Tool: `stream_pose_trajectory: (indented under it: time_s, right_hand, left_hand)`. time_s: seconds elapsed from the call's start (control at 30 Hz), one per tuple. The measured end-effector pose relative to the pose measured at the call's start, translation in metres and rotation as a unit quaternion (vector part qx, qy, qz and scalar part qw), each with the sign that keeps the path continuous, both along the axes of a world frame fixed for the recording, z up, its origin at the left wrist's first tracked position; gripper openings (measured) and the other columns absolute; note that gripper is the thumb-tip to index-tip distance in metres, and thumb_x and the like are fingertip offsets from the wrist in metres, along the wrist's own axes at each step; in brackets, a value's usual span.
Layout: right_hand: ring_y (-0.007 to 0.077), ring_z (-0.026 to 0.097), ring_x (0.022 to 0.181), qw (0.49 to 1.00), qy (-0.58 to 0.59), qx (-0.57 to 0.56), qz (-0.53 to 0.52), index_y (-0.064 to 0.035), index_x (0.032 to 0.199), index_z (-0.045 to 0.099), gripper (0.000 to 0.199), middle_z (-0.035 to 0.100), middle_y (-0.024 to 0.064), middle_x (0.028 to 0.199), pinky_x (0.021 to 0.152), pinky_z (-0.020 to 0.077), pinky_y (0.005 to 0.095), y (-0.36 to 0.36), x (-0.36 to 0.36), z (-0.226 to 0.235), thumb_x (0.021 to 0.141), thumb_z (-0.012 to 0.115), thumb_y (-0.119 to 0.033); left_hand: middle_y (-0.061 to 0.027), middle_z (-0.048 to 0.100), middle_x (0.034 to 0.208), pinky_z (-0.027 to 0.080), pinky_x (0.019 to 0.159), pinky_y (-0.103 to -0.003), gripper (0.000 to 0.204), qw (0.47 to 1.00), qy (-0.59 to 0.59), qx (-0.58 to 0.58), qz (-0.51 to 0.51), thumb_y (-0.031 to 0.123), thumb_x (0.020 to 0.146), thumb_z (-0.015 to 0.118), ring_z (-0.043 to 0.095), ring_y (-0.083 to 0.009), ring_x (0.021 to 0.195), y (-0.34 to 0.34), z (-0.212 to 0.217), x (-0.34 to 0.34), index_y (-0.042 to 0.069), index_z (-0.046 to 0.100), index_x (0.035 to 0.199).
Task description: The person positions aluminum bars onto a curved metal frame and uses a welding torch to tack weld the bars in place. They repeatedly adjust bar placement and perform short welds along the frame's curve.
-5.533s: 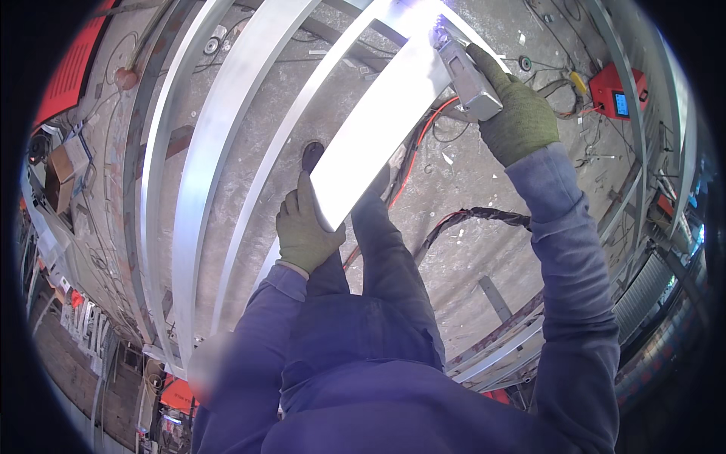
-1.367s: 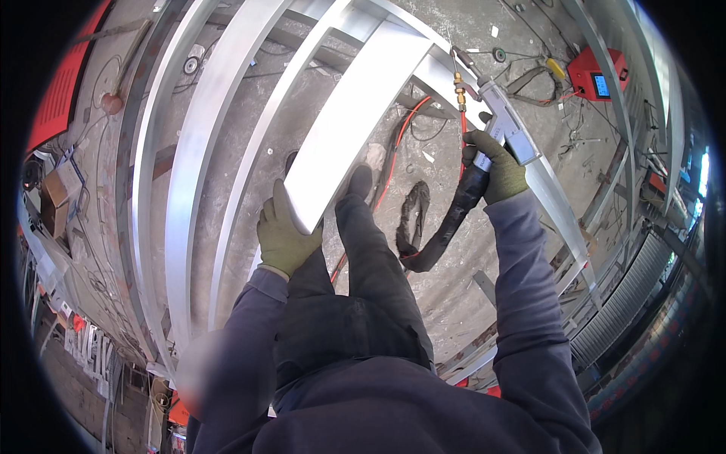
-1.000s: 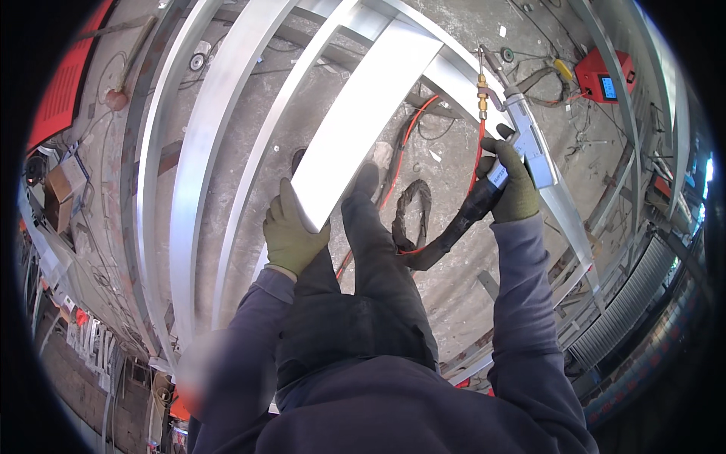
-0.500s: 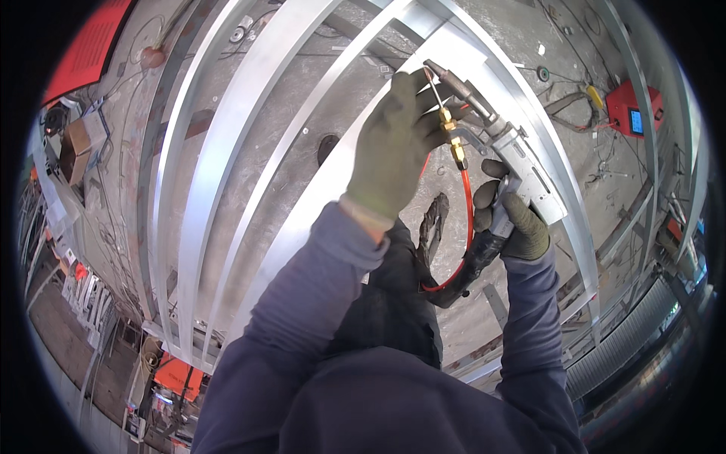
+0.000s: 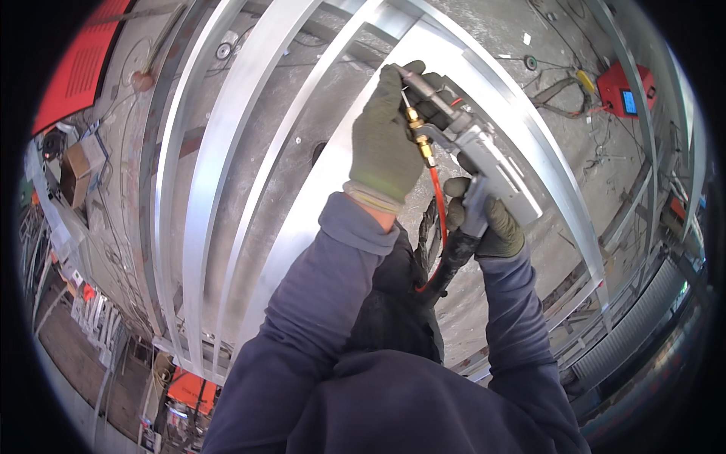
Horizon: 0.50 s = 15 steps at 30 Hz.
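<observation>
A grey metal welding gun [image 5: 491, 163] is held up between my two gloved hands, its nozzle toward the upper left. My right hand [image 5: 501, 231] closes round its handle. Up front, my left hand [image 5: 384, 147] is wrapped about the nozzle end, some of its fingers hidden behind it. Brass fittings [image 5: 420, 136] with a thin wire tube run along the gun's side, next to my left palm. From them a red hose [image 5: 440, 193] drops toward a black-sheathed cable [image 5: 451, 261], which leaves the handle's lower end.
Long silver metal bars [image 5: 203, 197] form a frame under and around the gun, with a bright flat piece [image 5: 306, 204] among them. A red box with a blue screen [image 5: 629, 100] stands at right. A larger red cabinet [image 5: 79, 64] and a cardboard box [image 5: 74, 170] are at left.
The welding gun and both hands have shifted left and a little nearer the left forearm. My left fingers, looser around the nozzle before, now wrap its tip.
</observation>
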State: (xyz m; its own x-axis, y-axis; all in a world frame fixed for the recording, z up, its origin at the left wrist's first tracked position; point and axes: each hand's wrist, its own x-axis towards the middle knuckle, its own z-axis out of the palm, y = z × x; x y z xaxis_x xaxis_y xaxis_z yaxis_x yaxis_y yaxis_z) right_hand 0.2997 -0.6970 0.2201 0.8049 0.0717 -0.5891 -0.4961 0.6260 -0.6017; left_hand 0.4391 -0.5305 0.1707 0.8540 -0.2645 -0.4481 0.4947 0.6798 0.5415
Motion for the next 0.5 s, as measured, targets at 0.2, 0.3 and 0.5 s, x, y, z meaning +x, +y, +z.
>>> stream_pose_trajectory:
  time_s: [0.2, 0.3, 0.5]
  right_hand:
    - [0.0221, 0.075, 0.123, 0.982, -0.179, 0.019, 0.062, -0.0003, 0.166, 0.043, 0.104, 0.067, 0.0166, 0.154, 0.096, 0.0623, 0.0349, 0.004, -0.016, -0.011, 0.083, 0.101, -0.022]
    - [0.0257, 0.07, 0.135, 0.98, -0.154, 0.092, 0.091, -0.0011, 0.171, 0.035, 0.119, 0.056, 0.0178, 0.166, 0.104, 0.0616, 0.0367, 0.0, -0.023, -0.01, 0.075, 0.105, -0.014]
    - [0.0276, 0.068, 0.139, 0.969, -0.188, 0.122, 0.1, -0.0015, 0.176, 0.024, 0.141, 0.046, 0.0232, 0.172, 0.105, 0.0615, 0.0365, -0.003, -0.026, -0.014, 0.065, 0.111, -0.017]
  left_hand:
    - [-0.0083, 0.074, 0.125, 0.062, 0.094, -0.036, 0.055, 0.997, 0.053, 0.029, -0.038, 0.048, 0.121, 0.042, 0.072, -0.0194, 0.108, 0.001, 0.017, -0.001, 0.002, 0.062, 0.145]
    - [-0.0083, 0.073, 0.122, 0.063, 0.092, -0.035, 0.056, 0.998, 0.04, 0.02, -0.034, 0.049, 0.121, 0.043, 0.073, -0.0189, 0.106, 0.003, 0.018, -0.006, 0.002, 0.062, 0.144]
    - [-0.0093, 0.073, 0.121, 0.063, 0.092, -0.036, 0.054, 0.998, 0.046, -0.017, -0.031, 0.048, 0.121, 0.045, 0.074, -0.0181, 0.105, 0.005, 0.026, -0.005, 0.001, 0.062, 0.142]
